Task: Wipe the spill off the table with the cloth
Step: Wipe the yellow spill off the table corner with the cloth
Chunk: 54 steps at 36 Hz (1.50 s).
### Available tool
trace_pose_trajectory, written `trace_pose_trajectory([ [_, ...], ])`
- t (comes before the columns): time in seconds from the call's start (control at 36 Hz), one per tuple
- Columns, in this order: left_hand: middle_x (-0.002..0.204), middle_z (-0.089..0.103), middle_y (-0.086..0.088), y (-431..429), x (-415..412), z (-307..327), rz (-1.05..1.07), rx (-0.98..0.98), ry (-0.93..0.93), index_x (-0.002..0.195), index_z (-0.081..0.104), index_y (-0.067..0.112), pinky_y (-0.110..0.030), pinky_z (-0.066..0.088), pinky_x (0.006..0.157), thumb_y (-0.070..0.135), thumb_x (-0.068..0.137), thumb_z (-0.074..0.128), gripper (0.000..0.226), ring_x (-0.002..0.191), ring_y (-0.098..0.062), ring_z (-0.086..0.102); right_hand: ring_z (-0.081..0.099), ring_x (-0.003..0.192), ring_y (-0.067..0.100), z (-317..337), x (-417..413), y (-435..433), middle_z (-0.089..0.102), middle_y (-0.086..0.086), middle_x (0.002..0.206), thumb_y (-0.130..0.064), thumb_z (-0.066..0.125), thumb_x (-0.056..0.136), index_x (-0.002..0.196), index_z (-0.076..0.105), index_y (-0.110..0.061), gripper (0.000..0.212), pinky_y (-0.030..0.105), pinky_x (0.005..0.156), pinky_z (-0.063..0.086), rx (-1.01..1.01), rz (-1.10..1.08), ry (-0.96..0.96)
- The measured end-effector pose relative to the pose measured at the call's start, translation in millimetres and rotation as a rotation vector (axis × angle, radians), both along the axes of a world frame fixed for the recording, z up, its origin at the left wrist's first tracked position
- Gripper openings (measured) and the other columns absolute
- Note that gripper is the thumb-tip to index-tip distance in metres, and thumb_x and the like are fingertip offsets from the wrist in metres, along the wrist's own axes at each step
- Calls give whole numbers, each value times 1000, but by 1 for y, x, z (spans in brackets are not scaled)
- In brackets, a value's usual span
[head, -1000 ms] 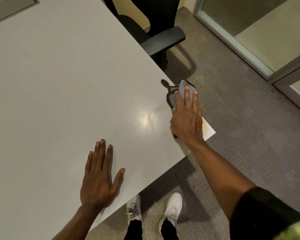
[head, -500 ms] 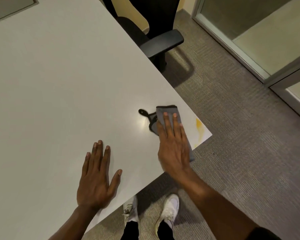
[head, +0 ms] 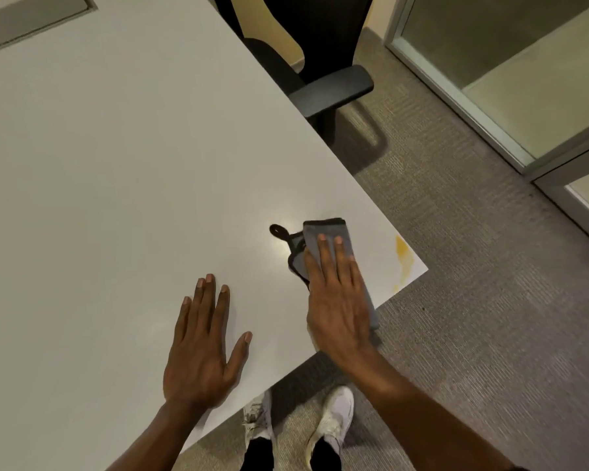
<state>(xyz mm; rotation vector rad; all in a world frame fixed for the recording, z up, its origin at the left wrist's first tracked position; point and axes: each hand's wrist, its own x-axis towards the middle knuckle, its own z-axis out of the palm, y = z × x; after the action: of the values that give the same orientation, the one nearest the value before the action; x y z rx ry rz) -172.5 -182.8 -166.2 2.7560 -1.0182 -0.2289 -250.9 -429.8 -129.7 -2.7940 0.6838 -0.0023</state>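
Observation:
A folded grey cloth [head: 327,232] with a black hanging loop lies on the white table [head: 116,164] near its right corner. My right hand [head: 337,297] presses flat on the cloth, fingers together, covering most of it. A yellow spill [head: 402,256] streaks the table's corner, to the right of the cloth and apart from it. My left hand [head: 201,345] rests flat on the table with fingers spread, holding nothing, left of the cloth.
A black office chair [head: 323,73] stands against the table's right edge further back. Grey carpet [head: 473,300] lies to the right, with a glass partition [head: 507,79] beyond. My white shoes [head: 330,423] stand just under the table's near edge.
My right hand has pulled the cloth from the far right edge back toward me and leftward, uncovering the yellow spill at the corner. My left hand has stayed in place.

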Motion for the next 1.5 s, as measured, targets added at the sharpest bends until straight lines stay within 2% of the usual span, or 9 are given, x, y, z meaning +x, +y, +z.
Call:
trace_pose_trajectory([
  [0.28, 193, -1, -7, -1, 0, 2, -3, -18, 8, 184, 9, 18, -48, 6, 144, 65, 115, 29, 86, 180, -28, 4, -5, 170, 31, 9, 68, -95, -4, 8, 183, -18, 39, 111, 173, 12, -17, 68, 52, 137, 7, -43, -120, 19],
  [0.44, 193, -1, -8, 2, 0, 1, -9, -3, -1, 184, 9, 17, -49, 7, 143, 65, 115, 28, 86, 180, -28, 4, -17, 168, 27, 9, 44, -13, -13, 6, 182, -6, 42, 103, 173, -3, -18, 84, 50, 136, 9, 82, 20, -31],
  [0.58, 193, -1, -8, 0, 1, -1, -3, 11, -3, 183, 9, 16, -51, 8, 143, 67, 114, 26, 87, 180, -28, 4, -12, 169, 32, -3, 10, 33, -7, 7, 183, -14, 49, 99, 173, 14, -22, 82, 58, 135, 15, 38, 274, -3],
  [0.69, 193, -1, -9, 0, 2, -1, -12, 6, -9, 183, 9, 16, -51, 8, 143, 65, 115, 29, 87, 180, -29, 4, -13, 169, 28, -4, 33, -9, -5, 4, 183, -4, 40, 97, 174, 8, -23, 85, 53, 138, 9, 20, 90, -35],
  [0.92, 193, -1, -10, 1, 0, -2, -16, -13, -13, 183, 10, 14, -52, 10, 143, 63, 115, 32, 87, 180, -30, 3, -4, 170, 31, 7, 78, -97, 0, 10, 183, -22, 35, 113, 173, 14, -19, 64, 51, 137, 8, -70, -183, 31],
  [1.06, 193, 0, -10, 3, 0, -3, -17, -13, -16, 183, 11, 15, -52, 10, 143, 64, 115, 31, 87, 180, -30, 4, -13, 169, 30, 13, 55, -21, -10, 7, 183, -25, 43, 110, 174, 4, -17, 75, 51, 137, 9, 26, -50, 10],
  [1.22, 193, 0, -10, 2, 1, -6, -6, 13, -38, 183, 10, 15, -51, 8, 143, 66, 114, 31, 89, 180, -30, 4, -13, 169, 32, 2, 23, 13, -5, 8, 183, -21, 41, 110, 173, 18, -19, 67, 56, 137, 9, 10, 178, 33],
  [1.31, 193, 0, -10, 2, 2, -7, -18, 14, -39, 183, 10, 15, -50, 7, 143, 66, 113, 32, 89, 180, -30, 4, -15, 168, 29, 4, 48, -22, -8, 6, 183, -15, 41, 109, 174, 9, -20, 72, 51, 138, 6, 12, 77, 25],
  [1.5, 193, 1, -9, 1, 2, -8, -1, 24, -42, 183, 12, 17, -46, 0, 145, 65, 112, 38, 90, 180, -29, 3, -10, 169, 32, 8, 97, -73, -11, 8, 183, -26, 36, 114, 173, 5, -17, 67, 53, 137, 6, -79, -87, 70],
])
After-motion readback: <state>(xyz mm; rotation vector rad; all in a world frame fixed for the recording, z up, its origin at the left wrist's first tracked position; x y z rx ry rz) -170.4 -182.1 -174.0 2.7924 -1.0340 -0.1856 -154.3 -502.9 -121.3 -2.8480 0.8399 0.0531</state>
